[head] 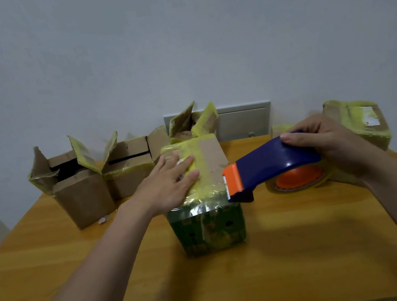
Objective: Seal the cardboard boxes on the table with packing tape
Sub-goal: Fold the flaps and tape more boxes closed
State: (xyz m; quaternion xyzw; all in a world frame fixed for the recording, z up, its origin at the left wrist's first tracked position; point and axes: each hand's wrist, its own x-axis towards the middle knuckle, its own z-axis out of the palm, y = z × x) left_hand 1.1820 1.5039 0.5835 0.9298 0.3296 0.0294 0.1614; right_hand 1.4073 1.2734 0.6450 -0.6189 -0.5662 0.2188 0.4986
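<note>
Cardboard box [215, 156] front and centre on the wooden table [276, 268], standing upright, near face printed green, top banded with yellowish tape and one strip of bare brown card showing down its right side; left hand [171, 180] lies flat on that top, fingers straight and spread, palm pressing down, grasping nothing; right hand [333, 139] is over on the right, fingers and thumb wrapped round the blue handle of the tape dispenser [277, 161], a firm grip; the dispenser's orange cutter head [233, 180] sits right at the near right corner of the box top, toothed edge facing the box, though whether it touches the card I cannot tell; tape roll [298, 178] with its orange core sits under the handle, low over the table to the right of the box; clear glossy tape [201, 206] lies wrinkled over the near top edge and runs down onto the green face; back left, first open box [82, 197], flaps standing up with ragged yellow tape on them; second open box [130, 172] right beside it, touching; third open box [192, 125] stands behind the centre one, flaps raised; far right, behind the right hand, a closed box [359, 119] wrapped in yellow tape with a pale label on top; a small pale scrap [104, 219] lies on the table by the foot of the first open box; pale wall [176, 49] behind it all, a grey panel [245, 122] set low into it.
</note>
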